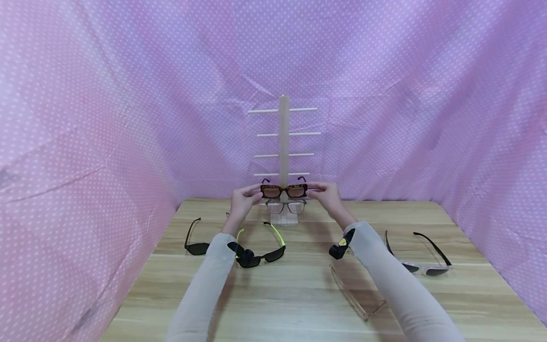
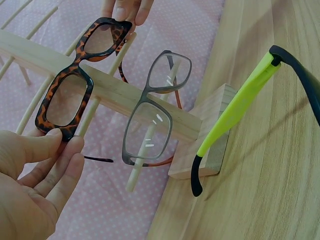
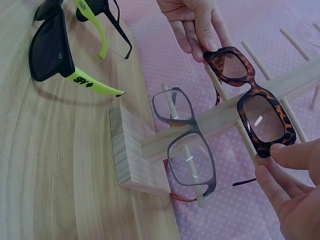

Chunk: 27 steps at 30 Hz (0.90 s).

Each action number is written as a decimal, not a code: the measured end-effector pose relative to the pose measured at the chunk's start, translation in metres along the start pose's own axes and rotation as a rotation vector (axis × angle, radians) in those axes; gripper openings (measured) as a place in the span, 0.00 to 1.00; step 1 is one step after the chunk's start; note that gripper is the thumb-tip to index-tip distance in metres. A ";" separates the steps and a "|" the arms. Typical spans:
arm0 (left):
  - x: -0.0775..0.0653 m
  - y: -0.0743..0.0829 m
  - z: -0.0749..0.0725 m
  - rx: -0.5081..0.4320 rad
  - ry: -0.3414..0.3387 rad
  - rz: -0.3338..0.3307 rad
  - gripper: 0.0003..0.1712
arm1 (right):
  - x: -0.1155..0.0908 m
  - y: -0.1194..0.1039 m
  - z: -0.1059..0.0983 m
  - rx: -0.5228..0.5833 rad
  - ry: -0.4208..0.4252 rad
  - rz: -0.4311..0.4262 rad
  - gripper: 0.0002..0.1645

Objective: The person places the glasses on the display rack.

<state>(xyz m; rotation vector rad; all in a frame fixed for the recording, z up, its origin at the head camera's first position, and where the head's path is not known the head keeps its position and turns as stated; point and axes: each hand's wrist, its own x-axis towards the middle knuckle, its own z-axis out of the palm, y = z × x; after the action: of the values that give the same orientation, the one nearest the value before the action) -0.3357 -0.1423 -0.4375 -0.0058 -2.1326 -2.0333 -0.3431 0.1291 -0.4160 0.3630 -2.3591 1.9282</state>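
Observation:
Tortoiseshell sunglasses (image 1: 284, 191) with brownish lenses are held at both ends in front of a wooden glasses stand (image 1: 284, 142). My left hand (image 1: 243, 202) pinches one outer end between thumb and fingers, plainly seen in the left wrist view. At the other end my right hand (image 1: 326, 195) does the same; the right wrist view shows its thumb on the frame's front. The temples point back toward the stand's pegs; whether they touch a peg I cannot tell. Grey-framed clear glasses (image 2: 159, 125) hang on the lowest pegs, just below the tortoiseshell pair.
Black sunglasses with yellow-green temples (image 1: 274, 255) lie below my left forearm, dark sunglasses (image 1: 197, 248) left of them. At right are clear-framed sunglasses (image 1: 437, 271) and thin-rimmed glasses (image 1: 351, 297), partly under my right arm. A pink dotted cloth (image 1: 128, 118) surrounds the wooden table (image 1: 290, 304).

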 end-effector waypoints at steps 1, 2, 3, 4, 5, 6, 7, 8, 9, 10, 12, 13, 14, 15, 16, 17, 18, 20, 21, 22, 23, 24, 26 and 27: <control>0.000 0.000 0.000 0.001 0.001 0.000 0.19 | -0.002 -0.004 0.001 -0.004 0.000 0.003 0.19; 0.001 -0.001 0.000 0.002 0.002 0.000 0.20 | -0.002 -0.005 0.001 -0.012 0.002 0.006 0.19; 0.001 -0.001 0.000 0.002 0.002 -0.002 0.20 | 0.000 -0.003 0.002 -0.022 0.007 0.000 0.19; 0.002 -0.001 0.000 0.002 0.003 -0.003 0.20 | 0.003 0.002 0.002 -0.024 0.011 -0.004 0.19; 0.002 -0.001 0.000 -0.001 0.003 -0.002 0.20 | 0.003 0.002 0.002 -0.024 0.012 -0.002 0.19; 0.002 -0.001 0.000 -0.001 0.004 -0.002 0.20 | 0.003 0.002 0.002 -0.026 0.017 0.001 0.19; 0.003 -0.001 0.001 0.001 0.005 -0.003 0.20 | 0.005 0.004 0.002 -0.024 0.020 -0.001 0.19; 0.003 -0.001 0.001 0.001 0.004 -0.004 0.20 | 0.007 0.008 0.001 -0.024 0.026 0.000 0.19; 0.003 0.000 0.002 0.002 0.003 -0.005 0.20 | 0.008 0.010 0.001 -0.027 0.033 0.001 0.19; 0.003 0.000 0.002 0.004 0.004 -0.003 0.20 | 0.008 0.011 0.000 -0.026 0.040 0.005 0.19; 0.003 0.000 0.003 0.005 0.007 0.001 0.20 | 0.009 0.013 0.000 -0.037 0.052 0.009 0.19; 0.003 -0.001 0.004 0.003 0.010 0.004 0.20 | 0.009 0.014 -0.001 -0.041 0.055 0.010 0.19; 0.004 -0.002 0.004 -0.001 0.013 0.009 0.20 | 0.009 0.015 -0.001 -0.045 0.059 0.009 0.19; 0.004 -0.002 0.005 -0.004 0.017 0.013 0.19 | 0.009 0.015 -0.001 -0.045 0.062 0.007 0.19; 0.004 -0.002 0.005 -0.007 0.019 0.019 0.19 | 0.009 0.015 0.000 -0.041 0.064 0.004 0.19; 0.004 -0.003 0.005 -0.009 0.021 0.024 0.19 | 0.009 0.015 0.000 -0.041 0.066 0.000 0.19; 0.004 -0.003 0.005 -0.010 0.023 0.030 0.19 | 0.010 0.015 0.000 -0.039 0.068 -0.003 0.18; 0.004 -0.004 0.005 -0.012 0.023 0.035 0.19 | 0.010 0.015 0.001 -0.037 0.070 -0.006 0.18; 0.004 -0.004 0.005 -0.011 0.024 0.038 0.19 | 0.010 0.015 0.001 -0.035 0.071 -0.005 0.18; 0.005 -0.005 0.005 -0.008 0.025 0.041 0.19 | 0.010 0.015 0.001 -0.035 0.070 -0.005 0.19; 0.005 -0.005 0.005 -0.008 0.028 0.042 0.19 | 0.011 0.015 0.002 -0.038 0.068 -0.003 0.19; 0.005 -0.005 0.004 -0.007 0.031 0.043 0.19 | 0.011 0.015 0.002 -0.037 0.066 -0.002 0.19; 0.005 -0.006 0.004 -0.008 0.034 0.046 0.19 | 0.011 0.014 0.002 -0.036 0.065 0.003 0.19; 0.005 -0.006 0.004 -0.008 0.032 0.049 0.19 | 0.012 0.014 0.002 -0.036 0.066 0.004 0.19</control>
<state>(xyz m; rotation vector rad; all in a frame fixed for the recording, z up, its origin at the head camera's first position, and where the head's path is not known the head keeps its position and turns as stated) -0.3425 -0.1390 -0.4427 -0.0264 -2.0842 -2.0010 -0.3573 0.1281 -0.4275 0.2878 -2.3514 1.8658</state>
